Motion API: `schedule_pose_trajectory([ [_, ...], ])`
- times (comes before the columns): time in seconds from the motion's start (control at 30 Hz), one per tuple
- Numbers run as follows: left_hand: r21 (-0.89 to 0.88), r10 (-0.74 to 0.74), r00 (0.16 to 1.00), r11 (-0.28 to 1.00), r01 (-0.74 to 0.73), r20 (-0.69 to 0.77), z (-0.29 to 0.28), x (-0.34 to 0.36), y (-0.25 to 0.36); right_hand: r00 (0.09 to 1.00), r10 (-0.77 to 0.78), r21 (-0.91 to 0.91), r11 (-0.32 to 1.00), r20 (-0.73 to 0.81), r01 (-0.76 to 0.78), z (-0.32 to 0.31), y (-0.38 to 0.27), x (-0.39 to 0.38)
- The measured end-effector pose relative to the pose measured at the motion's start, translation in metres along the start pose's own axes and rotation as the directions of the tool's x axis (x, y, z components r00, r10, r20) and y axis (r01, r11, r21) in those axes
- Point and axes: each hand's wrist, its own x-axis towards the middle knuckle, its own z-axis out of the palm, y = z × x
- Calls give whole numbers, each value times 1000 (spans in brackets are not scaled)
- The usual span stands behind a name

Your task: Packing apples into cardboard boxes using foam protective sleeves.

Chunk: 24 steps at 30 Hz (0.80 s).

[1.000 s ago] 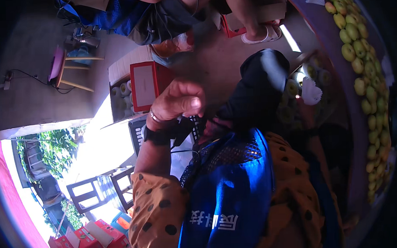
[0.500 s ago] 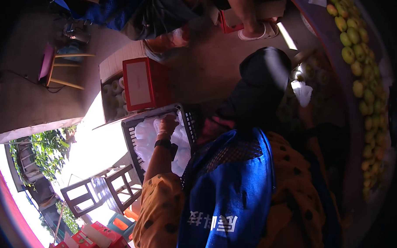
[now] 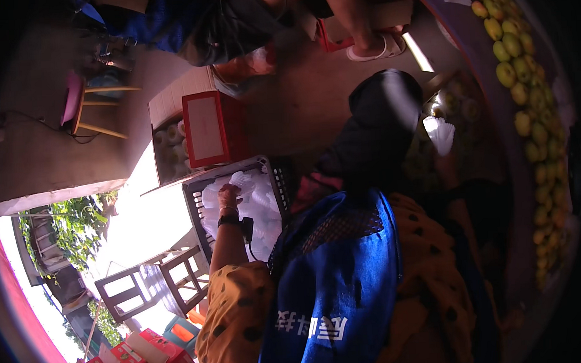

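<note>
Black slatted plastic crate (image 3: 280, 188) holds white ruffled foam nets (image 3: 263, 211), lilac-tinged. Above crate: red rectangular cardboard box (image 3: 205, 130), pale panel framed in red. Lower right of crate: blue cloth vest (image 3: 364, 262) carries white lettering, dark mesh. Below crate: orange fabric sleeve (image 3: 234, 311), black spots. Far right of crate: yellow-green oval fruit (image 3: 520, 68), some blushing red. Upper left of crate: purple-seated stool (image 3: 74, 96), yellow legs.

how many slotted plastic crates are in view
1: the dark crate of white foam sleeves, below the red box in the picture, with the left hand over it. More may be hidden in shadow.
</note>
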Motion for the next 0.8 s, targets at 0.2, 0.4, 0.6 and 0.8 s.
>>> schedule_pose_trajectory([
  [0.2, -393, 187, 935, 918, -58, 301, -21, -46, 50, 999, 32, 41, 999, 33, -33, -4, -18, 1],
  [0.4, -628, 492, 650, 778, -28, 580, 58, -106, 165, 943, 204, 222, 938, 264, -265, -24, -75, -12],
  [0.6, -563, 545, 188, 824, 61, 817, 199, -189, 244, 995, -43, 397, 918, 95, 2, -35, -91, -33],
  [0.8, -245, 279, -89, 929, 276, 956, 328, -208, 232, 973, -230, 395, 892, -19, 219, -49, -95, -36],
])
